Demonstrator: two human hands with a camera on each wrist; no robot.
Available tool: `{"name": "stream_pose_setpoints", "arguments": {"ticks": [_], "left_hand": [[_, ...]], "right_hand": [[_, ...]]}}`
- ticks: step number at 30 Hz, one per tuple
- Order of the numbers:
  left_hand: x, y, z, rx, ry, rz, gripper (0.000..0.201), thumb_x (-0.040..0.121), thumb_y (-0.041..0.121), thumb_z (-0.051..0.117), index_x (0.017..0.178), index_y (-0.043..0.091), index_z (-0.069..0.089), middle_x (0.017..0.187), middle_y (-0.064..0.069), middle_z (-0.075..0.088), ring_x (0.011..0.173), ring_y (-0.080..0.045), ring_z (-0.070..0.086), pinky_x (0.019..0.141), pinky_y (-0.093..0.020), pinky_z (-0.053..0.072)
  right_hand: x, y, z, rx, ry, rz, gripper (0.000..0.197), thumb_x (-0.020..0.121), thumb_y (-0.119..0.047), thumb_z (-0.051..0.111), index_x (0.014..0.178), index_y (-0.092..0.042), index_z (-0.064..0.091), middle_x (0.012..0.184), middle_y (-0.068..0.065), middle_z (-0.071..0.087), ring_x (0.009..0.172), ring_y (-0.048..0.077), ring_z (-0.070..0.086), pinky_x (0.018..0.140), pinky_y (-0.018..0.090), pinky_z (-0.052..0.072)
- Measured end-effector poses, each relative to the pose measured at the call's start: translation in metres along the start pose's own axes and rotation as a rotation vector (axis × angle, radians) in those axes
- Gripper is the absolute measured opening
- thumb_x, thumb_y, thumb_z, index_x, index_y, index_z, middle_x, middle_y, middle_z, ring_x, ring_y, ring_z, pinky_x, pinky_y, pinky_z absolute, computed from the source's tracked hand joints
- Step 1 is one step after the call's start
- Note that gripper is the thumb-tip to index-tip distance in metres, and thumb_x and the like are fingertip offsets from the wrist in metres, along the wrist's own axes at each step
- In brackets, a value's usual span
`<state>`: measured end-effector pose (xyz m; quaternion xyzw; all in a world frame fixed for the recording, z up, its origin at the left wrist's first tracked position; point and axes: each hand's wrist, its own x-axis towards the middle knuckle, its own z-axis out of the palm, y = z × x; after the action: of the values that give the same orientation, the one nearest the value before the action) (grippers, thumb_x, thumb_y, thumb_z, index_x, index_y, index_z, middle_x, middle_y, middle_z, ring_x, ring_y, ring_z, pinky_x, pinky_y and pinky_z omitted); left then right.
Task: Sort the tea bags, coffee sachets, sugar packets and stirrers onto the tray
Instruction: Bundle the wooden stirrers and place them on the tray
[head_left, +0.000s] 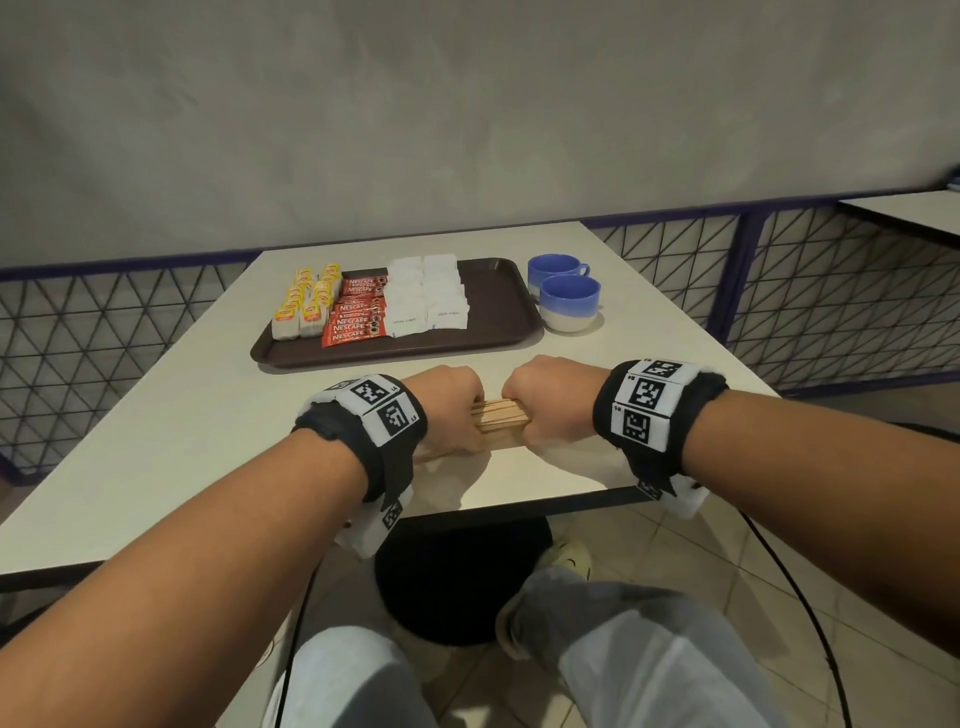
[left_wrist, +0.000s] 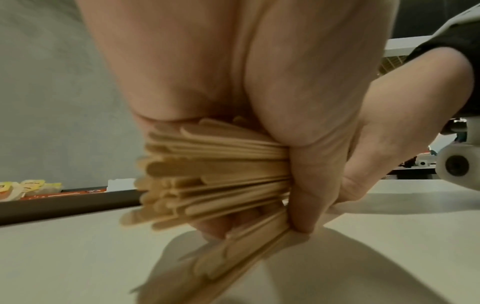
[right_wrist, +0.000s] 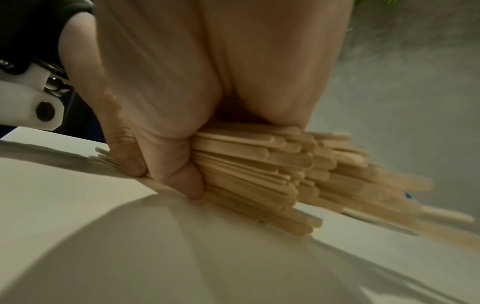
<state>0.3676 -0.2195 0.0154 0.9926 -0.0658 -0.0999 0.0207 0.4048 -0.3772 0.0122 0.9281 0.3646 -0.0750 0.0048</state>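
Head view: bundle of wooden stirrers (head_left: 500, 419) lying crosswise on the near part of the white table (head_left: 156, 441), gripped at both ends. Left hand (head_left: 451, 405) curled round the left end, right hand (head_left: 548, 402) curled round the right end, knuckles up, the two fists close together with a short stretch of sticks showing between them. Left wrist view: stirrers (left_wrist: 215, 174) fanned out past the closed fingers, thumb (left_wrist: 303, 195) pressed down against the lowest sticks at the tabletop. Right wrist view: same fan of stirrers (right_wrist: 259, 170) spreading out beyond the clenched hand (right_wrist: 182, 92), lowest ones touching the table. Farther out, dark brown tray (head_left: 498, 332) beyond the hands and apart from the bundle, carrying yellow-tagged tea bags (head_left: 306, 306) at its left, red coffee sachets (head_left: 356, 312) beside them, white sugar packets (head_left: 428, 293) next, right part bare. Just right of the tray, two blue cups (head_left: 569, 299) on the table, one behind the other.
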Motion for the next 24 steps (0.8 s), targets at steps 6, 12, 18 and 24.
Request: {"name": "stream_pose_setpoints", "arguments": {"ticks": [6, 12, 18, 24], "left_hand": [[-0.003, 0.008, 0.004, 0.046, 0.021, 0.015, 0.025, 0.089, 0.029, 0.069, 0.073, 0.027, 0.049, 0.074, 0.002, 0.057, 0.065, -0.013, 0.052, 0.054, -0.026, 0.035], [-0.008, 0.005, 0.004, 0.101, 0.086, 0.089, 0.021, 0.087, 0.039, 0.071, 0.083, 0.028, 0.054, 0.083, 0.000, 0.065, 0.077, -0.021, 0.061, 0.064, -0.027, 0.039], [-0.009, 0.005, 0.007, 0.070, 0.074, 0.071, 0.022, 0.090, 0.043, 0.068, 0.088, 0.023, 0.058, 0.084, -0.002, 0.064, 0.076, -0.021, 0.060, 0.061, -0.028, 0.038], [-0.011, 0.000, 0.007, -0.023, 0.095, 0.062, 0.028, 0.089, 0.046, 0.067, 0.075, 0.024, 0.060, 0.074, -0.001, 0.062, 0.072, -0.025, 0.061, 0.059, -0.028, 0.038]], "right_hand": [[-0.003, -0.001, 0.005, -0.027, 0.013, -0.022, 0.020, 0.093, -0.030, 0.065, 0.103, -0.014, 0.067, 0.088, 0.005, 0.062, 0.071, 0.017, 0.053, 0.062, 0.030, 0.043], [-0.006, -0.001, 0.004, -0.071, 0.057, -0.053, 0.016, 0.098, -0.029, 0.058, 0.103, -0.014, 0.063, 0.088, 0.004, 0.058, 0.075, 0.021, 0.054, 0.067, 0.032, 0.042], [-0.005, -0.002, 0.003, 0.010, 0.010, -0.008, 0.014, 0.094, -0.024, 0.063, 0.101, -0.014, 0.068, 0.089, 0.007, 0.066, 0.080, 0.025, 0.062, 0.068, 0.034, 0.048], [-0.002, -0.002, 0.002, 0.051, -0.053, 0.030, 0.013, 0.093, -0.022, 0.063, 0.103, -0.016, 0.067, 0.092, 0.005, 0.069, 0.082, 0.025, 0.065, 0.073, 0.035, 0.052]]}}
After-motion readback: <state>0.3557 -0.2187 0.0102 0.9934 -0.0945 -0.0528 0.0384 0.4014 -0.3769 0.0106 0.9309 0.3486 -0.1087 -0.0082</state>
